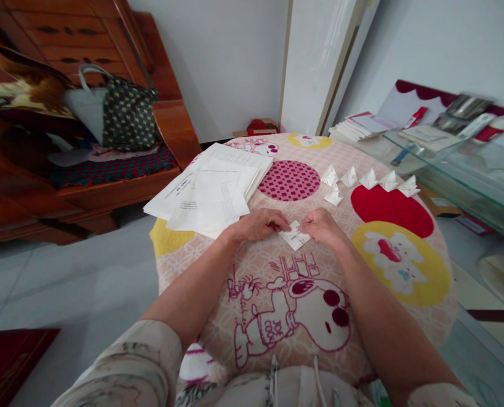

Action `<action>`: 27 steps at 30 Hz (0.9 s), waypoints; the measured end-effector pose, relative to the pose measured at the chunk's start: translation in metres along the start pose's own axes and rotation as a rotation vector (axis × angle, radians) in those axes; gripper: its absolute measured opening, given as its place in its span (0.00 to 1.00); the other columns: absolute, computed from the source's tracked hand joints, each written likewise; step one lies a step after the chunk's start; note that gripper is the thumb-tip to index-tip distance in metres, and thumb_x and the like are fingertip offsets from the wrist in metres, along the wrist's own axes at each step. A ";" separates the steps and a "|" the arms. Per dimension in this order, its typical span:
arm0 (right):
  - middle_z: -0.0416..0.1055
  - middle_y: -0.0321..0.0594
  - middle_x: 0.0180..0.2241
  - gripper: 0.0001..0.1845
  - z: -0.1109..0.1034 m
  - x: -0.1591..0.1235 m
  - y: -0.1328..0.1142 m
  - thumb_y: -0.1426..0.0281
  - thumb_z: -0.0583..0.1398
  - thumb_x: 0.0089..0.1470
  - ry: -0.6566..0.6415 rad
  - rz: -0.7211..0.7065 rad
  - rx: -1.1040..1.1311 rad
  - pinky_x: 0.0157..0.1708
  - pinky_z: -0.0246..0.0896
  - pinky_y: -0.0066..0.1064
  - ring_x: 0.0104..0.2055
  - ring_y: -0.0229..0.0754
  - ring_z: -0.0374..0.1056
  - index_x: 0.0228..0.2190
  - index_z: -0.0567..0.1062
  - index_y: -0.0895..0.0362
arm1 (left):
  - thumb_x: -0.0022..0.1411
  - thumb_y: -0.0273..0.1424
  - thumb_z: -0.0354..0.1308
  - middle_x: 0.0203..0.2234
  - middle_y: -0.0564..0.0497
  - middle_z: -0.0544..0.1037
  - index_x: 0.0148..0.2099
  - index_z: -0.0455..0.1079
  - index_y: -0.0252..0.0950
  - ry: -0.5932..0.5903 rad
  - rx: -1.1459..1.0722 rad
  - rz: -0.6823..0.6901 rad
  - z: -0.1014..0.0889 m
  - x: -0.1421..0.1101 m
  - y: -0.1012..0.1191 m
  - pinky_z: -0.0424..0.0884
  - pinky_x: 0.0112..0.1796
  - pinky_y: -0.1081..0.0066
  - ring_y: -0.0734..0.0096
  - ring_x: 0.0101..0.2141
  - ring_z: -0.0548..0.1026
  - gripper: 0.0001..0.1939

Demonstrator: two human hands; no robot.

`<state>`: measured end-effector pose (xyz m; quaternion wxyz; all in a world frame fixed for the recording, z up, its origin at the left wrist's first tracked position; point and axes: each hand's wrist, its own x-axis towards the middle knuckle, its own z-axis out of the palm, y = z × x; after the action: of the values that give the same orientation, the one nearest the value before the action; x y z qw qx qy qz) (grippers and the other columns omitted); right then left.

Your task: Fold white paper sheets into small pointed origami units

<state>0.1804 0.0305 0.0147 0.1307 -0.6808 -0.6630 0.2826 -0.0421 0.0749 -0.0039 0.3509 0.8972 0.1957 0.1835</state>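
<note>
A small folded piece of white paper (295, 236) lies on the cartoon-patterned tablecloth (320, 316) in the middle of the round table. My left hand (258, 224) pinches its left side with curled fingers. My right hand (322, 226) pinches its right side the same way. Both hands rest on the cloth and press on the paper. Several finished folded paper shapes (368, 181) stand in a row further back on the right. A stack of white printed sheets (212, 192) lies at the back left of the table, just beyond my left hand.
A wooden bench (108, 169) with a dotted bag (127, 116) stands to the left. A glass table (468, 164) with books, pens and metal bowls is at the right. A white board (315, 62) leans against the wall behind.
</note>
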 end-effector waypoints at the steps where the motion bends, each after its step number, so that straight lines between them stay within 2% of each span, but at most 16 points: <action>1: 0.61 0.33 0.13 0.13 0.000 0.000 0.000 0.70 0.63 0.50 0.000 0.004 0.002 0.20 0.47 0.26 0.19 0.34 0.58 0.17 0.72 0.59 | 0.54 0.12 0.50 0.45 0.48 0.81 0.46 0.80 0.37 0.003 -0.002 0.000 0.000 0.000 -0.001 0.74 0.45 0.71 0.73 0.43 0.77 0.25; 5: 0.60 0.32 0.12 0.13 0.000 -0.001 0.000 0.71 0.62 0.50 -0.002 0.003 0.023 0.20 0.46 0.27 0.18 0.33 0.57 0.16 0.71 0.58 | 0.59 0.15 0.54 0.44 0.47 0.81 0.45 0.80 0.37 0.018 -0.010 -0.001 0.001 0.001 -0.002 0.73 0.47 0.69 0.71 0.44 0.77 0.19; 13: 0.61 0.33 0.12 0.13 0.001 0.000 0.001 0.70 0.62 0.51 0.012 -0.020 -0.015 0.20 0.46 0.27 0.19 0.34 0.57 0.17 0.73 0.59 | 0.63 0.19 0.54 0.42 0.48 0.82 0.43 0.81 0.38 0.046 0.005 -0.029 0.002 0.004 0.001 0.72 0.47 0.71 0.73 0.42 0.78 0.16; 21: 0.67 0.36 0.16 0.11 0.005 -0.001 -0.001 0.71 0.63 0.50 0.078 -0.016 -0.068 0.22 0.47 0.28 0.21 0.35 0.60 0.18 0.75 0.59 | 0.59 0.21 0.60 0.40 0.48 0.82 0.41 0.81 0.37 0.071 0.045 -0.032 0.004 0.004 0.007 0.73 0.45 0.71 0.72 0.39 0.78 0.11; 27: 0.68 0.37 0.18 0.10 0.005 -0.003 -0.003 0.71 0.63 0.51 0.086 -0.013 -0.090 0.23 0.47 0.28 0.22 0.36 0.61 0.20 0.76 0.59 | 0.59 0.20 0.59 0.40 0.47 0.81 0.40 0.81 0.35 0.080 0.129 -0.021 0.007 0.005 0.010 0.73 0.43 0.70 0.70 0.39 0.78 0.11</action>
<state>0.1749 0.0271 0.0131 0.1304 -0.6933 -0.6730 0.2222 -0.0318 0.0665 -0.0007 0.2861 0.9078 0.2305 0.2025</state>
